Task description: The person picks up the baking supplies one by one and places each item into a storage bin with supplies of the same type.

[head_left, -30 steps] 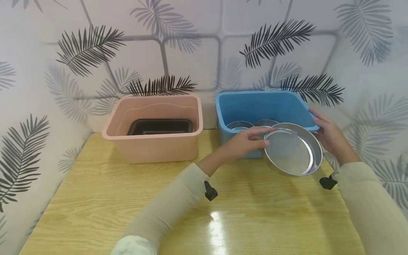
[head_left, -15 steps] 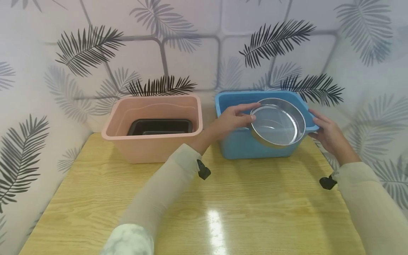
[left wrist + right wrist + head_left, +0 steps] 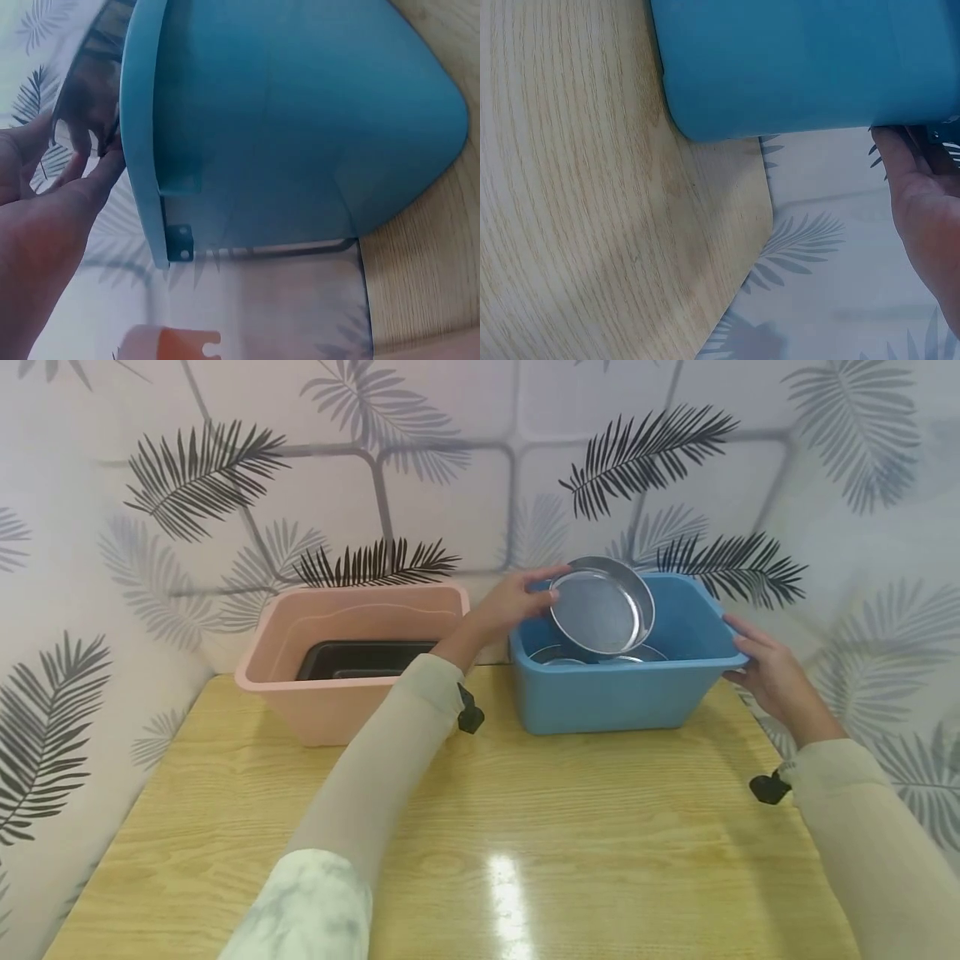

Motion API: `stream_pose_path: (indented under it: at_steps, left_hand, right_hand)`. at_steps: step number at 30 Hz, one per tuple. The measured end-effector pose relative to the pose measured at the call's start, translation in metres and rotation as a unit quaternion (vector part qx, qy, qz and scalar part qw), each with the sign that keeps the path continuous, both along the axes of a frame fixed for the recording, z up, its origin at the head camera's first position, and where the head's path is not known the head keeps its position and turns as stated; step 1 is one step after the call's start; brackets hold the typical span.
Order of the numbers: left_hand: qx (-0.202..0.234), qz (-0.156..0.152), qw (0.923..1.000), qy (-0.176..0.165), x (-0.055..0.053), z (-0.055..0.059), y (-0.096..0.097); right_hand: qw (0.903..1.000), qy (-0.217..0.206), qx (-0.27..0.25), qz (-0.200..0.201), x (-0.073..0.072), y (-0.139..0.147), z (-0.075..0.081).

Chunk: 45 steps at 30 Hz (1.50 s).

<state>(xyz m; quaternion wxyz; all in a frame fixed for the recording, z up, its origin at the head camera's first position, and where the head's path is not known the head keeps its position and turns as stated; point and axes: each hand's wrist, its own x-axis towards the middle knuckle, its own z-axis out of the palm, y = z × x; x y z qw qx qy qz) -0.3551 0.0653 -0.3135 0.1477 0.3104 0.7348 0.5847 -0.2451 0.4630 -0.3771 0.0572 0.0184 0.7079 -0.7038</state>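
A shiny round cake pan [image 3: 597, 610] is tilted over the left part of the blue bin [image 3: 607, 697], its inside facing the head camera. My left hand [image 3: 506, 606] pinches the pan's left rim between thumb and fingers; the left wrist view shows the pan's wall [image 3: 88, 94] just beyond the bin's lip. Inside the bin, beneath the held pan, other round metal pans [image 3: 557, 654] show in part over the front rim. At the bin's right end, my right hand [image 3: 776, 681] holds the rim, thumb and fingers on either side of it.
Left of the blue bin stands a pink bin [image 3: 352, 702] with a black rectangular pan [image 3: 360, 656] in it. Both bins are at the back of a wooden table [image 3: 600, 827], against a leaf-patterned wall covering [image 3: 450, 510]. My left forearm crosses in front of the pink bin.
My left hand has carried the cake pan up and leftward, from the bin's front right to above its left part. My right hand has stayed at the bin's right rim.
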Motion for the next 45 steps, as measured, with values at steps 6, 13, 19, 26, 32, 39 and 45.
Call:
stream_pose_path:
  at_steps: [6, 13, 19, 26, 32, 39, 45]
  left_hand:
    - [-0.014, -0.025, 0.9996, -0.003, -0.016, -0.001, -0.001]
    - [-0.112, -0.034, 0.9910, 0.066, -0.026, -0.001, 0.002]
    - [-0.170, -0.049, 0.9819, 0.066, -0.031, 0.003, 0.003]
    - [-0.205, -0.064, 0.9743, 0.068, -0.038, 0.001, 0.011]
    - [-0.262, -0.061, 0.9580, 0.099, -0.041, -0.001, 0.021]
    - [-0.271, -0.035, 0.9514, 0.141, -0.038, -0.003, 0.023]
    - [-0.254, -0.002, 0.9589, 0.126, -0.037, -0.002, 0.024]
  right_hand:
    - [1.0000, 0.003, 0.005, -0.001, 0.000, -0.001, 0.001]
    - [1.0000, 0.001, 0.003, -0.002, -0.001, -0.001, 0.002]
    - [1.0000, 0.001, 0.004, -0.005, -0.003, -0.002, 0.003]
    - [1.0000, 0.000, 0.006, -0.006, -0.002, -0.001, 0.001]
    - [1.0000, 0.002, 0.005, -0.005, -0.001, 0.002, -0.001]
    - [0.9998, 0.009, 0.019, -0.008, 0.000, 0.001, -0.002]
    - [0.9998, 0.009, 0.017, -0.008, 0.000, 0.002, -0.002]
